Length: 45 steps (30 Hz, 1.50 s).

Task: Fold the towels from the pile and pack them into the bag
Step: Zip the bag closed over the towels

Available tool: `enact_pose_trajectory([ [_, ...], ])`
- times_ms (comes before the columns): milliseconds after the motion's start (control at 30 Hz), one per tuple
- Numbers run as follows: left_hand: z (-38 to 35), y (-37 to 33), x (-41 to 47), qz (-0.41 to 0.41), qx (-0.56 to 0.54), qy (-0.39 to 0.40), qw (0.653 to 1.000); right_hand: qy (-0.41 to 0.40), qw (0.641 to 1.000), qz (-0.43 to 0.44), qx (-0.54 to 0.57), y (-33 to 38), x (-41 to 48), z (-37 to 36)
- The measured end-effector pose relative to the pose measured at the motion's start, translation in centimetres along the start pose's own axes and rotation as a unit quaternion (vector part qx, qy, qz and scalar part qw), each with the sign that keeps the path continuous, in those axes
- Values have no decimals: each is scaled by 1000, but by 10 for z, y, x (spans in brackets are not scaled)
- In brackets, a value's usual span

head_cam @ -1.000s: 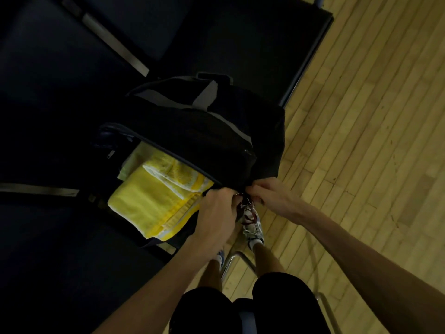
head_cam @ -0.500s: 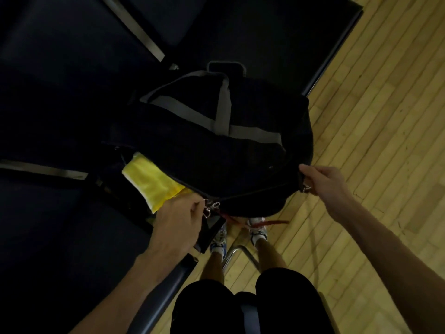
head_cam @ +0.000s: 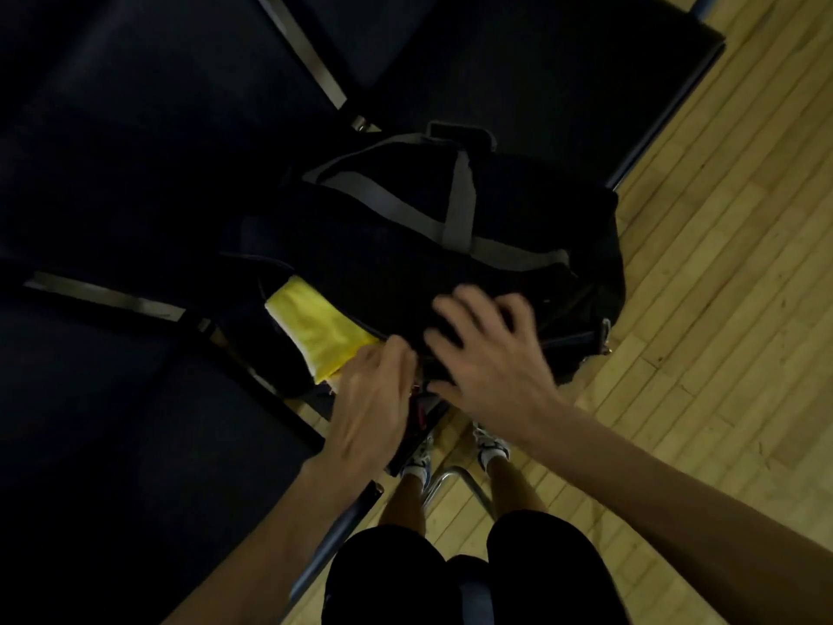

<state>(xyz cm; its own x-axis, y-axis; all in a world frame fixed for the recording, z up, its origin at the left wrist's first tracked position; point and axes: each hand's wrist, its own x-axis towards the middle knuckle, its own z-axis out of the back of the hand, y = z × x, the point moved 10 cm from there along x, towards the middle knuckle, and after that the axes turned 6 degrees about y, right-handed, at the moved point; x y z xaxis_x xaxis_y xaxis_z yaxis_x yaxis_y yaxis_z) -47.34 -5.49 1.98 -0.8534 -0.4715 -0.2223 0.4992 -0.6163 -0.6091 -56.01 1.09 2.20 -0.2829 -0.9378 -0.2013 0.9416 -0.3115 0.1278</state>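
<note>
A black duffel bag (head_cam: pixel 405 254) with grey straps lies on dark seats. A folded yellow towel (head_cam: pixel 315 327) shows through the open left part of its zipper. My left hand (head_cam: pixel 369 399) sits at the bag's near edge beside the towel, fingers curled at the zipper opening; the thing it pinches is hidden. My right hand (head_cam: pixel 487 349) lies with spread, straight fingers on the bag's top flap, blurred by motion. A metal zipper pull (head_cam: pixel 604 336) hangs at the bag's right end.
Dark padded seats (head_cam: pixel 135 444) with metal frame bars (head_cam: pixel 108 300) surround the bag at left and behind. Wooden floor (head_cam: pixel 721 309) lies to the right. My legs and shoes (head_cam: pixel 491 444) are below, next to a chrome chair leg (head_cam: pixel 450 480).
My right hand let go of the bag's right end and moved left onto the top flap. The left hand stayed at the zipper near the towel. The opening narrowed over the second.
</note>
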Motion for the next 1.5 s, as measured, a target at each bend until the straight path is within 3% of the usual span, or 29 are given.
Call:
enact_pose_trajectory([
  [100,-14,10,-1,15,-52,21,998,-26,997,67,2,22,4,-14],
  [300,7,45,-21,22,46,-28,998,-48,990,108,79,7,-7,-11],
  [433,43,96,-22,63,68,-50,994,-30,994,37,95,-32,-16,-7],
  [567,97,156,-16,176,-30,-81,981,21,992,-69,102,-83,-30,-6],
  [767,90,146,3,192,-183,-31,964,37,999,17,24,43,61,-23],
  [933,115,212,19,200,-167,38,965,-11,996,92,1,85,104,-21],
  [1100,158,316,60,286,-206,-32,935,-69,992,101,37,79,114,-2],
  [1233,181,347,117,299,-249,-95,916,-157,980,80,88,75,130,39],
  [1400,231,326,174,292,-51,-168,940,-205,969,-13,135,68,162,51],
  [1500,217,305,168,284,-44,-95,953,-139,977,-59,152,75,173,17],
])
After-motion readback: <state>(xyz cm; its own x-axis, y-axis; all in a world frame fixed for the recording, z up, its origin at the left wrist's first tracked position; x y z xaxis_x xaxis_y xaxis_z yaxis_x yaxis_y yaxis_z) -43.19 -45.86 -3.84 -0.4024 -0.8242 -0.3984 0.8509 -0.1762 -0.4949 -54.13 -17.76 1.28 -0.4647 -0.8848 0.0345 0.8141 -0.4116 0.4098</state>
